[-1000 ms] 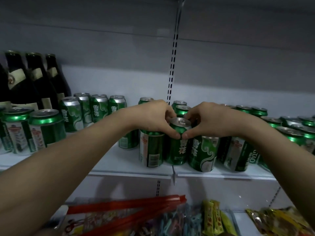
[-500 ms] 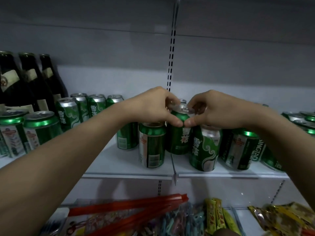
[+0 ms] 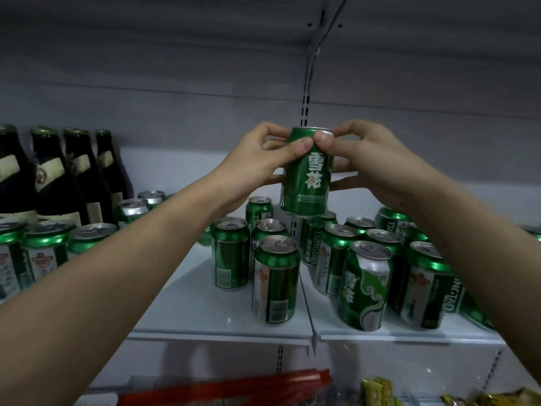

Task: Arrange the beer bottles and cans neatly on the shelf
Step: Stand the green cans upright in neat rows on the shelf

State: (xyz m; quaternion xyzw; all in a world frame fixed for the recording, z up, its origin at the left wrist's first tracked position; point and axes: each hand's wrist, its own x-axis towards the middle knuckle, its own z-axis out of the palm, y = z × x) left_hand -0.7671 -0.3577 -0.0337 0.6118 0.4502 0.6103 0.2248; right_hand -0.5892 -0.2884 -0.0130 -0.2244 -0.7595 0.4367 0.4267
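A green beer can with white characters hangs upright in the air above the white shelf. My left hand grips its left side and my right hand grips its right side, thumbs near the top rim, fingers behind the can. Below it a loose cluster of green cans stands on the shelf, some tilted. Another group of green cans stands at the left, with dark beer bottles behind them.
The shelf's back wall and a slotted upright lie behind the can. The shelf above roofs the space. A lower shelf holds red packaging and yellow snack packs. A bare strip of shelf lies between the two can groups.
Both hands have lifted the green can straight up out of the cluster, from standing on the shelf to well above the other cans.
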